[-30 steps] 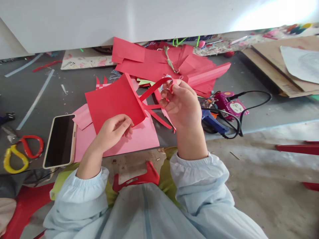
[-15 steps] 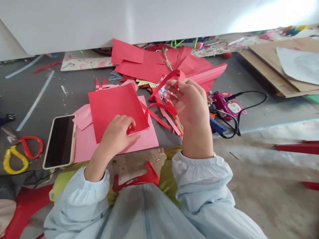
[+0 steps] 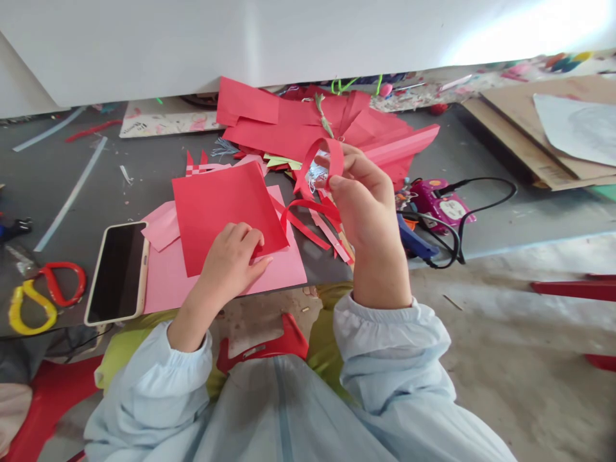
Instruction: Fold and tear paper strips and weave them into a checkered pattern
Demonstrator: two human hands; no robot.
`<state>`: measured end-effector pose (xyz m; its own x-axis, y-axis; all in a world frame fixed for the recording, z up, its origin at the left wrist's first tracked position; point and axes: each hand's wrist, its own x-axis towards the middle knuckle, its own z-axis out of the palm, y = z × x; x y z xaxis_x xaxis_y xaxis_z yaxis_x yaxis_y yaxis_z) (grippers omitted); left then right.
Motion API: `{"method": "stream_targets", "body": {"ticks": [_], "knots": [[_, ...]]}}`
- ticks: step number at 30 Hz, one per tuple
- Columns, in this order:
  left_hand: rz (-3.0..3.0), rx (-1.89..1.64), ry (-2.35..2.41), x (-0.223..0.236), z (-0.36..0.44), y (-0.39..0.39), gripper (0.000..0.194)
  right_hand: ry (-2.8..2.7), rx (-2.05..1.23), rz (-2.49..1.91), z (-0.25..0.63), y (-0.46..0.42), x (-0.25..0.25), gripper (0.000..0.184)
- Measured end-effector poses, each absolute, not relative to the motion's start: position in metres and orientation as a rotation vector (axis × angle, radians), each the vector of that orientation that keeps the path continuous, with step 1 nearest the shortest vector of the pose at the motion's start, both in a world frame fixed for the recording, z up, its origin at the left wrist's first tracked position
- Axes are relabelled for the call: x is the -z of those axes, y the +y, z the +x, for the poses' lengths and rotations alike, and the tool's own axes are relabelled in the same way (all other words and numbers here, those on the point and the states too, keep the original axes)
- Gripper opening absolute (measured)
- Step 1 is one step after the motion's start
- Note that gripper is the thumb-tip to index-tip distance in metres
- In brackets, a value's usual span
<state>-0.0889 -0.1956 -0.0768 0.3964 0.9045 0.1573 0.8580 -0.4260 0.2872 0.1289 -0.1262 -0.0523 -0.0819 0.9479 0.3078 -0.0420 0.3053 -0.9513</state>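
Between the thumb and fingers of my right hand (image 3: 363, 199) is a thin red paper strip (image 3: 332, 154), curled into a loop above the table. My left hand (image 3: 231, 256) rests on the lower right part of a red paper sheet (image 3: 221, 205), its fingers loosely bent and thumb held apart. Beneath that sheet lies a pink paper sheet (image 3: 163, 282). Another curled red strip (image 3: 308, 204) touches the red sheet's right edge. Pink and red strips (image 3: 332, 237) lie below my right hand.
A phone (image 3: 118, 273) and scissors with red and yellow handles (image 3: 48, 295) lie left. Behind is a pile of red paper (image 3: 289, 128). To the right are a purple glue gun-like device (image 3: 436, 199) with black cable and stacked cardboard (image 3: 524, 141). A white panel (image 3: 289, 38) stands at the back.
My right hand has turned and closed its fingers more on the red strip, whose loop has rounded and shifted left. My left hand has barely moved.
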Motion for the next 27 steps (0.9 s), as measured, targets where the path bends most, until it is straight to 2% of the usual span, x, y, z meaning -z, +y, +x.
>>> {"method": "stream_targets", "body": {"ticks": [5,10,15,19,22,27], "knots": [[2.475,-0.408,1.555,0.0773,-0.0876,-0.1957,0.013,-1.4,-0.975,-0.806,0.1267,-0.1282,0.0496,0.021],[2.477,-0.396,1.551,0.0771,-0.0879,-0.1948,0.012,-1.486,-1.043,-0.762,0.1287,-0.1261,0.0522,0.016],[2.482,-0.383,1.544,0.0775,-0.0878,-0.1944,0.012,-1.518,-0.996,-0.849,0.1296,-0.1233,0.0537,0.041],[2.489,-0.383,1.538,0.0782,-0.0878,-0.1945,0.013,-1.569,-1.032,-0.823,0.1305,-0.1233,0.0535,0.049],[2.488,-0.382,1.534,0.0776,-0.0879,-0.1948,0.013,-1.625,-1.035,-0.878,0.1317,-0.1248,0.0529,0.047],[2.471,-0.388,1.523,0.0765,-0.0883,-0.1947,0.012,-1.641,-1.117,-1.094,0.1327,-0.1284,0.045,0.026]]}}
